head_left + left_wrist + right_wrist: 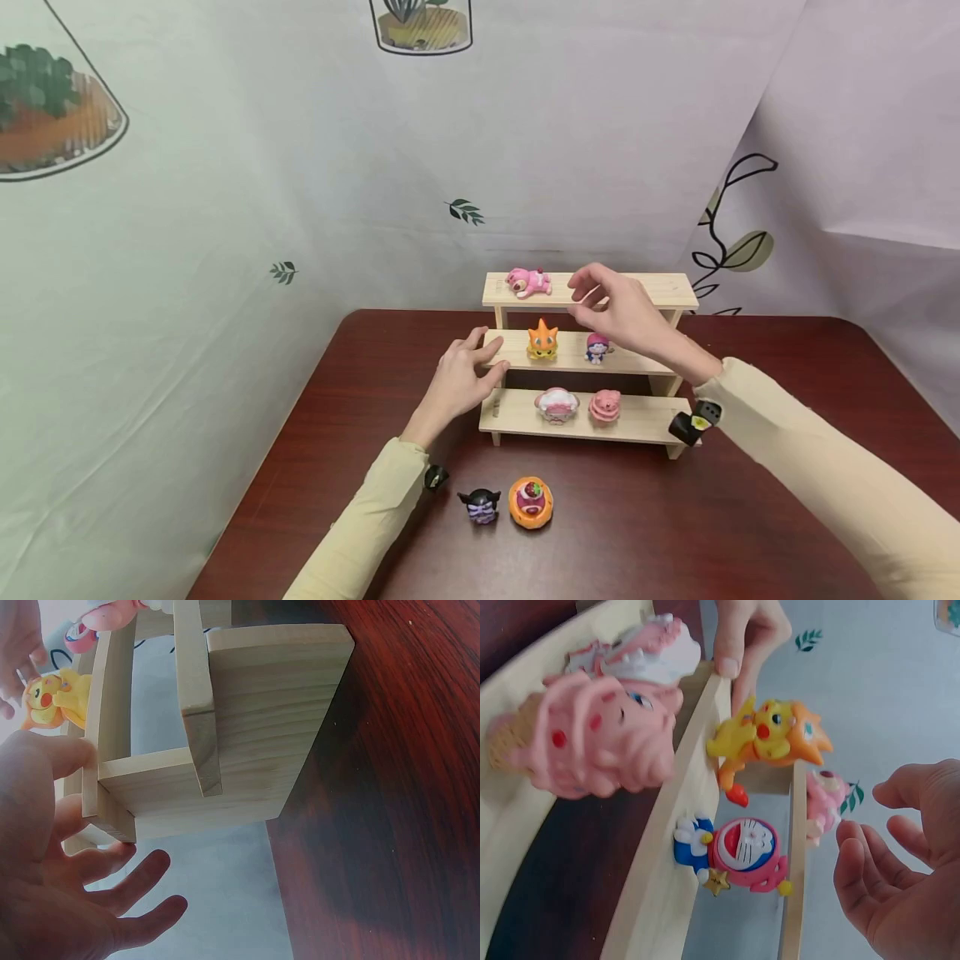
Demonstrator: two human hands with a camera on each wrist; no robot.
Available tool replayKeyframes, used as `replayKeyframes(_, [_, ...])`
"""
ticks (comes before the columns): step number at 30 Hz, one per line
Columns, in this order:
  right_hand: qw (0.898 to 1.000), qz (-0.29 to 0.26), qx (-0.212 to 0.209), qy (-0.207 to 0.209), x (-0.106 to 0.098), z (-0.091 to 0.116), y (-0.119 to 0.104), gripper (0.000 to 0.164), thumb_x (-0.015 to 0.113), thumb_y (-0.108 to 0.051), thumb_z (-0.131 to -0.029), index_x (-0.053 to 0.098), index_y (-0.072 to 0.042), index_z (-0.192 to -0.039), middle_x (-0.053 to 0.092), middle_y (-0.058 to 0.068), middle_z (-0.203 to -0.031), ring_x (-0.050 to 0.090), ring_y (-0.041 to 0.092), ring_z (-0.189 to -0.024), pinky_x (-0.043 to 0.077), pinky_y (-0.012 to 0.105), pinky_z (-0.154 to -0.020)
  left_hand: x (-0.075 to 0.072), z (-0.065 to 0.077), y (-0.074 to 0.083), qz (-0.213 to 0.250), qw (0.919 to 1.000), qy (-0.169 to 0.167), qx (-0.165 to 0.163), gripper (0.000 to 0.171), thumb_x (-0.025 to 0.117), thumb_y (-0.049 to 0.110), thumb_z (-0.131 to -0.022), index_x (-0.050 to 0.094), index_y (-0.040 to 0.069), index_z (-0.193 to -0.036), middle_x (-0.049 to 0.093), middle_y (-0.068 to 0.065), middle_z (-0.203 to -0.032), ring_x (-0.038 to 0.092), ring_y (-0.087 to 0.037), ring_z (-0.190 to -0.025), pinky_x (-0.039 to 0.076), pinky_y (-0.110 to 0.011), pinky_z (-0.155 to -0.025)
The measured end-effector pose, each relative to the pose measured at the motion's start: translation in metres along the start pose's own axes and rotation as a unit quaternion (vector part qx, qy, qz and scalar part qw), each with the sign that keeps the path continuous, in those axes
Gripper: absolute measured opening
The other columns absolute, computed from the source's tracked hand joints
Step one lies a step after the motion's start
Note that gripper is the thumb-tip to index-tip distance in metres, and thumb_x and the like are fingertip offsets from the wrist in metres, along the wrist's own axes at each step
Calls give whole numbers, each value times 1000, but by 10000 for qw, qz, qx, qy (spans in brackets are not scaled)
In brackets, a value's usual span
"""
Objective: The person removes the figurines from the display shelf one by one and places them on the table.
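A three-tier wooden display shelf (585, 426) stands on the table. My left hand (459, 375) grips the left end of its middle tier, with the thumb at the front edge in the left wrist view. Above the shelf, my right hand (626, 308) hangs with loosely bent fingers and nothing in them. A pink bear figurine (529, 282) lies on the top tier, left of that hand. On the middle tier are an orange-and-yellow figurine (542, 340) and a figurine in a pink hood (746, 851). The bottom tier bears a white-and-pink figurine (557, 406) and a pink ice-cream-cone figurine (604, 735).
In front of the shelf, a black-and-purple figurine (481, 506) sits beside an orange round figurine with a berry on top (531, 502). The dark red wooden table (630, 533) meets a pale printed cloth (360, 167) behind and to the left.
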State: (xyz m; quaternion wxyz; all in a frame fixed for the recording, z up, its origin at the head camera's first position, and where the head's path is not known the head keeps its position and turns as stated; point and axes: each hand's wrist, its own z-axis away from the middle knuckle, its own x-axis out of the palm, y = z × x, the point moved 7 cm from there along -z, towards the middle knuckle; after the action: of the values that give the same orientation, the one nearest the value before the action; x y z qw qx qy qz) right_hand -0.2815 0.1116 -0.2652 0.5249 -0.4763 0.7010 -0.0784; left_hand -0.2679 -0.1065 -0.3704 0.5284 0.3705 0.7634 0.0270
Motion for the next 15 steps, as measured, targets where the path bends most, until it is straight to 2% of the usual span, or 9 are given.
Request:
replayKeyframes(8, [9994, 196, 140, -237, 4, -16, 8, 27, 68, -5, -91, 60, 2, -115, 65, 16, -99, 66, 29, -89, 51, 45, -78, -1, 1, 1, -39, 10000, 12, 18, 46, 68, 29, -94, 66, 3, -132, 52, -25, -141, 55, -48, -116, 45, -61, -92])
replayKeyframes(15, [9992, 229, 175, -284, 8, -28, 11, 30, 70, -3, -88, 60, 3, -115, 65, 18, -101, 66, 31, -90, 52, 45, -78, -1, 1, 1, -6, 10000, 51, 41, 45, 69, 28, -94, 66, 3, -131, 52, -26, -140, 55, -49, -115, 45, -62, -91])
